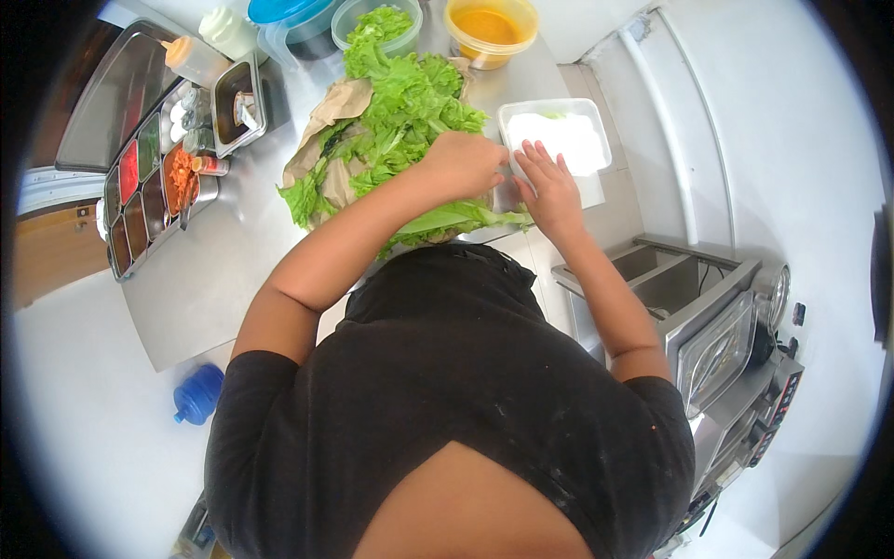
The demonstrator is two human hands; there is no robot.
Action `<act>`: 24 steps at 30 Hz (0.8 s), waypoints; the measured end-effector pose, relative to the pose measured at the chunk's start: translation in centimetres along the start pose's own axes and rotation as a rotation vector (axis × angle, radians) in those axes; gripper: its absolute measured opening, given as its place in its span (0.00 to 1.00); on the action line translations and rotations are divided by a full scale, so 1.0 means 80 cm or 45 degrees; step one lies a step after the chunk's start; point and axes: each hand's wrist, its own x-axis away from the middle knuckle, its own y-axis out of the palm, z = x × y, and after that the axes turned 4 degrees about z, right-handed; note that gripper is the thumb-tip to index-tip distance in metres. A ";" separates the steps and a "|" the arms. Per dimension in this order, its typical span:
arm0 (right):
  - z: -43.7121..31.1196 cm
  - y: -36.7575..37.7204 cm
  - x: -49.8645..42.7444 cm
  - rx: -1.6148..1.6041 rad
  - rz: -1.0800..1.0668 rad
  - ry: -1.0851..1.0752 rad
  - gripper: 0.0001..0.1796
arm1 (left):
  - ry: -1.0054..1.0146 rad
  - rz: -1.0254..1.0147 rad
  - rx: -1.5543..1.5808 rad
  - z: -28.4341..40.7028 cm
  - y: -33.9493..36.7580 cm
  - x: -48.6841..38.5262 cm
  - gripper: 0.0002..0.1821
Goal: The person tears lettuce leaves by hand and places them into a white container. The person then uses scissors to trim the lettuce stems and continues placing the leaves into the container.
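Note:
A heap of green leaf lettuce (412,105) lies on crumpled brown paper (342,101) before me. My left hand (466,165) is over the right side of the heap, its fingers curled close to the left rim of a clear plastic container (513,110). Whether those fingers pinch anything is hidden. Overexposed white material, perhaps paper, fills the container (602,133), and a bit of green shows at its far side. My right hand (554,192) rests flat at the container's near side, fingers spread over the white material. One long lettuce leaf (454,218) lies below my left hand.
Along the back of the steel table (237,265) stand a tub of orange sauce (492,24), a bowl of lettuce (412,42) and a blue-lidded jug (297,28). At left are squeeze bottles (199,63) and a compartmented condiment tray (157,202). A steel fryer-like unit (670,279) is at right.

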 end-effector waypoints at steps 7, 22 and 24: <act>-0.013 -0.014 -0.027 -0.311 0.082 0.077 0.11 | -0.177 -0.019 0.129 -0.011 0.007 -0.015 0.14; 0.057 0.101 -0.143 -0.097 0.282 0.008 0.17 | -0.141 0.142 0.212 -0.034 0.042 -0.046 0.09; 0.056 0.092 -0.144 -0.284 0.276 -0.041 0.18 | -0.094 0.091 0.370 -0.042 0.044 -0.059 0.09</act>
